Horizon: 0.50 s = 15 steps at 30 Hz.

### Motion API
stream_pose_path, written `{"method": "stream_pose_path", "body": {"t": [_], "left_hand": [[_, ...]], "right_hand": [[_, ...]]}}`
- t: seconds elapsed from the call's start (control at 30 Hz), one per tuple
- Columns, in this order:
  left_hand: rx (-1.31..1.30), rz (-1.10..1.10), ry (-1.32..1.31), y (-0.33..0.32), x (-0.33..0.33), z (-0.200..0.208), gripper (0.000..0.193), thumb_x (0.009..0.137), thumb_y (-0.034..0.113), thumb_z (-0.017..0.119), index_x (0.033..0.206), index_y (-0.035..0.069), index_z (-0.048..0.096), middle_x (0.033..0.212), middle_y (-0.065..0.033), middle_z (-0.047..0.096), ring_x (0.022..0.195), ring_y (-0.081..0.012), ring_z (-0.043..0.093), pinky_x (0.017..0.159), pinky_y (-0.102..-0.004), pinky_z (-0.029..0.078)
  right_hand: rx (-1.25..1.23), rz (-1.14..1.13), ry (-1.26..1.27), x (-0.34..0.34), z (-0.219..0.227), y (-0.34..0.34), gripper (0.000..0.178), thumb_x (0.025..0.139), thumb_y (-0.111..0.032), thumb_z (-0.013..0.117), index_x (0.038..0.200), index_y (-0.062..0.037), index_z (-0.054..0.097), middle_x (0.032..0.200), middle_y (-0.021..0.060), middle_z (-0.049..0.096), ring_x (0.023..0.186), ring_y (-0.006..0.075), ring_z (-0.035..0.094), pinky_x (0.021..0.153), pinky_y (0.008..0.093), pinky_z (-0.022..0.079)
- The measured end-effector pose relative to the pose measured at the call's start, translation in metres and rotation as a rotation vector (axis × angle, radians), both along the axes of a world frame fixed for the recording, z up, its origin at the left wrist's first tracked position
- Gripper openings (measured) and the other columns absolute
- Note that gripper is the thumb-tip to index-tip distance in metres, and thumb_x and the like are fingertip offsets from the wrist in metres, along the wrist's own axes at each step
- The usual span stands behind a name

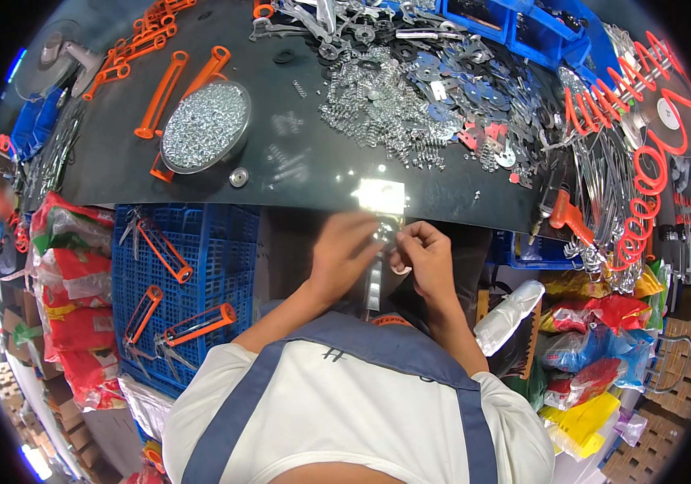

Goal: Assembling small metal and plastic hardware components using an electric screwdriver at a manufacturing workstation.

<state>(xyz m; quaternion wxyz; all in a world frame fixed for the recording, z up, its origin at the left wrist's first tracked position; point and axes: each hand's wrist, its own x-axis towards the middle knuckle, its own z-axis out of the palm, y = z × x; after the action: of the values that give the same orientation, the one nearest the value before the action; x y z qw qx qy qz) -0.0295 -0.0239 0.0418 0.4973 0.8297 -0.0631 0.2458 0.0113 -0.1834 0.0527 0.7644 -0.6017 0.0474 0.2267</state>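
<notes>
My left hand (342,252) hovers just off the table's near edge, its fingers smeared by motion, so I cannot tell what they hold. To its right my right hand (429,256) is closed, thumb and fingers pinched together on something I cannot make out. A shiny metal piece (382,196), bright with glare, lies at the table edge between and beyond the hands. Below it a narrow pale strip (374,292) shows between my forearms. Nearest on the tabletop are a small round metal part (239,177) and a heap of coil springs (378,105).
A bowl of small metal parts (205,127) stands left on the dark table (297,181), near several orange frames (161,93). Flat metal parts and blue bins (543,36) fill the far right. An orange coiled hose (644,181) hangs right. A blue crate (216,266) sits lower left.
</notes>
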Motion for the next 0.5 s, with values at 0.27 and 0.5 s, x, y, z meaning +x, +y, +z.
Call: {"method": "stream_pose_path", "body": {"t": [0.27, 0.5], "left_hand": [[0.055, 0.024, -0.021, -0.007, 0.004, -0.009, 0.022, 0.068, 0.007, 0.073, 0.087, 0.001, 0.065, 0.098, -0.0125, 0.063, 0.09, -0.0299, 0.059, 0.08, -0.0375, 0.047], [0.223, -0.006, -0.16, -0.002, 0.01, -0.019, 0.02, 0.067, 0.009, 0.073, 0.084, 0.002, 0.064, 0.093, -0.0099, 0.064, 0.088, -0.0286, 0.06, 0.079, -0.0389, 0.045]], "right_hand": [[-0.128, -0.014, -0.062, -0.005, -0.003, -0.001, 0.018, 0.084, -0.01, 0.058, 0.07, 0.0003, 0.053, 0.059, 0.0004, 0.053, 0.055, 0.0044, 0.046, 0.05, 0.0219, 0.036], [-0.418, 0.108, -0.196, 0.001, -0.01, -0.008, 0.018, 0.085, -0.01, 0.058, 0.071, 0.0014, 0.055, 0.059, 0.0008, 0.051, 0.056, 0.0038, 0.044, 0.051, 0.0226, 0.036]]}}
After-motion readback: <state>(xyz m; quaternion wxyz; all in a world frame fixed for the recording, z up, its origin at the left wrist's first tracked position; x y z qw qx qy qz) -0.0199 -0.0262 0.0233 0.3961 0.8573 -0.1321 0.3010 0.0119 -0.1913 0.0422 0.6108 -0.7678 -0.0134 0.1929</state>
